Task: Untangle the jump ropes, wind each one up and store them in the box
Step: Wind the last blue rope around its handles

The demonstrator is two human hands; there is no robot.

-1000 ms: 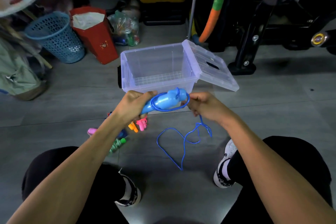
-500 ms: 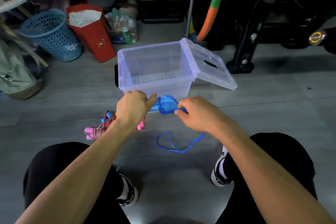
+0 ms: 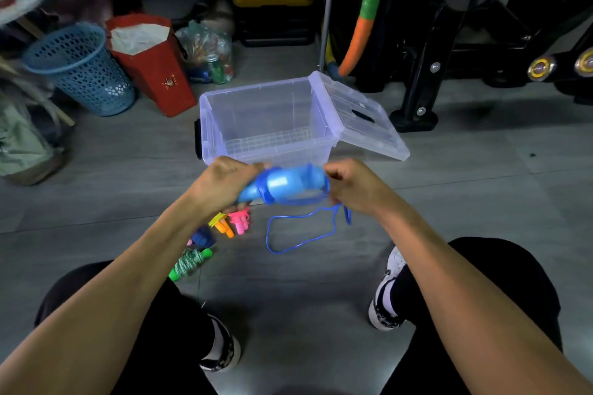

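My left hand (image 3: 221, 184) grips the blue jump-rope handles (image 3: 282, 184), held level in front of the clear plastic box (image 3: 269, 125). Several turns of blue cord lie wound around the handles. My right hand (image 3: 354, 187) pinches the blue cord (image 3: 301, 236) at the handles' right end. A loose loop of that cord hangs down to the floor. The box stands open and holds nothing, its lid (image 3: 359, 115) folded out to the right. More jump ropes (image 3: 221, 228) with orange, pink, dark blue and green handles lie on the floor below my left hand.
A blue mesh basket (image 3: 80, 70), a red paper bag (image 3: 150, 61) and a plastic bag of items (image 3: 208, 51) stand behind the box on the left. Black gym equipment (image 3: 449, 42) stands at the back right. My knees and shoes frame the grey floor below.
Both hands have risen a little with the handles. My right hand has carried the cord round the handles again, and the loose loop on the floor is shorter than a second ago.
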